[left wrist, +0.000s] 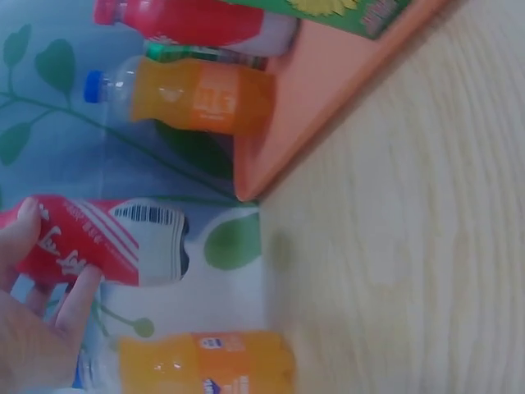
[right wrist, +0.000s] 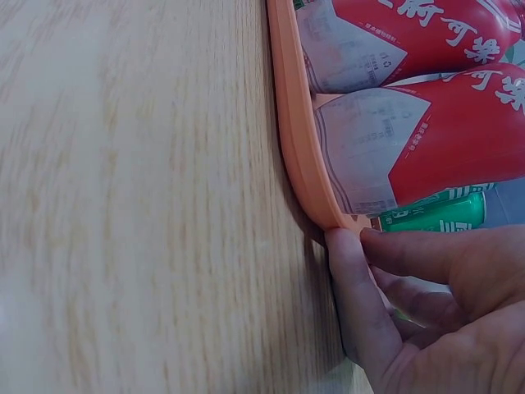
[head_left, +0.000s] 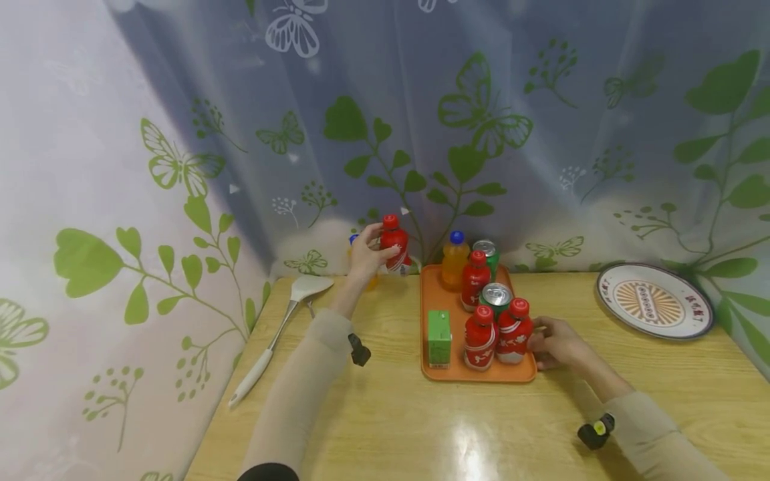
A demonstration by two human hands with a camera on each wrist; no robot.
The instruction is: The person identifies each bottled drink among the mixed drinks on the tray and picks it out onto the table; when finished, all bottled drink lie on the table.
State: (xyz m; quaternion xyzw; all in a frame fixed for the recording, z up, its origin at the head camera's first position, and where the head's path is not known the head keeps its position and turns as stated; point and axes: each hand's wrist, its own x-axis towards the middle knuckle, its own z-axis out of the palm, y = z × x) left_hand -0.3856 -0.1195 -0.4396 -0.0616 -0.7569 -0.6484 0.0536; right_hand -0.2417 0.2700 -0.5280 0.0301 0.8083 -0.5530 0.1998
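In the head view my left hand point(head_left: 363, 259) grips a red bottle point(head_left: 394, 246) near the curtain, left of an orange tray point(head_left: 430, 290). The left wrist view shows that bottle's point(left wrist: 102, 240) base hanging off the table. Beside it stands an orange-drink bottle point(left wrist: 209, 361), partly hidden by my hand in the head view. At the tray's right front corner, my right hand point(head_left: 559, 344) pinches the rim point(right wrist: 302, 131). Close to those fingers, a red bottle point(head_left: 514, 332) stands on the tray beside another red bottle point(head_left: 480, 339).
Also on the tray are a green carton point(head_left: 439, 339), another orange-drink bottle point(head_left: 455, 264), a third red bottle point(head_left: 475, 280) and two green cans point(head_left: 496, 297). A white spatula point(head_left: 277, 337) lies left. A round patterned plate point(head_left: 656, 300) is at the right, before the curtain.
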